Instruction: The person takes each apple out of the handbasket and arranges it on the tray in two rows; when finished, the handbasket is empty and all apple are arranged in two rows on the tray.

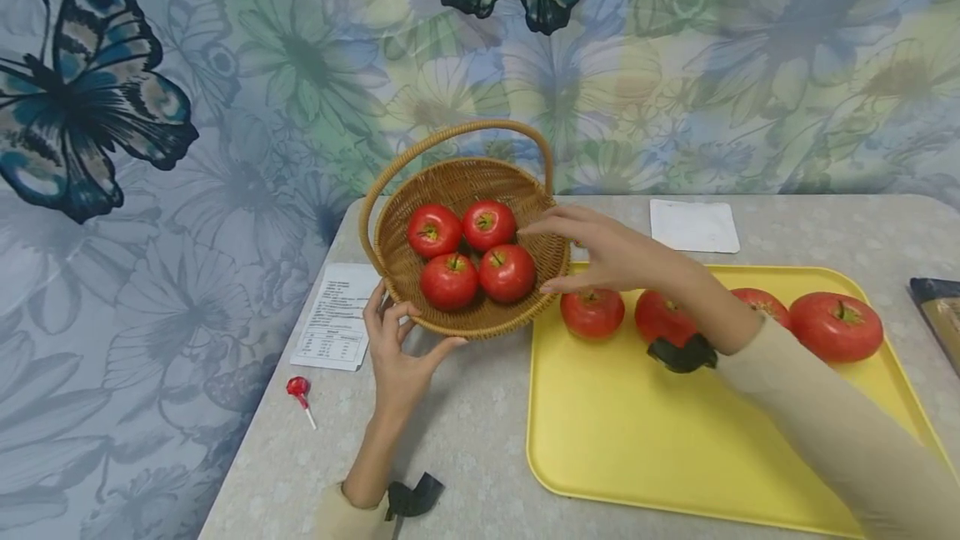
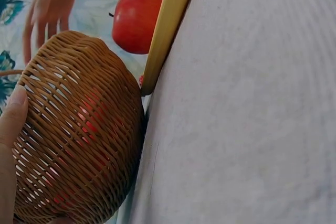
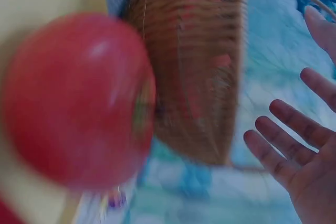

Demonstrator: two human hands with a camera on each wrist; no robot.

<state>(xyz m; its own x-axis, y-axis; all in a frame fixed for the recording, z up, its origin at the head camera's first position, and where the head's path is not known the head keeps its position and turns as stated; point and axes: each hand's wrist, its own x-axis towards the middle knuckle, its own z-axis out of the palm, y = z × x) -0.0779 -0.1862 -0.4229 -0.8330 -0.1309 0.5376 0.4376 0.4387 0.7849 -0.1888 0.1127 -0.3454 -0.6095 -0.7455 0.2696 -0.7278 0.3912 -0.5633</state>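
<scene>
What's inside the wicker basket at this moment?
Four red apples sit in the wicker basket, grouped two by two. They hide the part of the basket beneath them, so whether anything lies underneath cannot be seen.

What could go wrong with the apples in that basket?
The basket looks tilted, so its four apples might roll out. Only the left hand seems to grip it, so it could slip. The right hand, fingers spread close by, might bump it.
</scene>
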